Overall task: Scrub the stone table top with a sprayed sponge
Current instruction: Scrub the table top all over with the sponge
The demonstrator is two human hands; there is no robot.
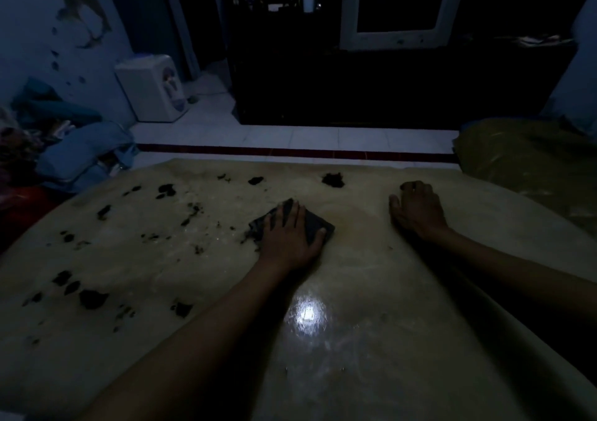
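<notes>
Dark sponge (315, 223) pressed flat mid-counter (371, 340) under left hand (287, 236), fingers (284, 214) spread, not clenched. Right hand (418, 209) braced w/ fingers relaxed. Sponge judged soft, light; best gripped across top. Wet stone prob. slippery.

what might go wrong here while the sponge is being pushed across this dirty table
The left hand presses the dark rectangular sponge flat beside black dirt clumps on the beige stone table top; a stroke may smear them or push them over the left edge. The near surface shines, perhaps wet, so the right hand resting flat on it might slip. The room is dim, so small specks could be missed.
</notes>
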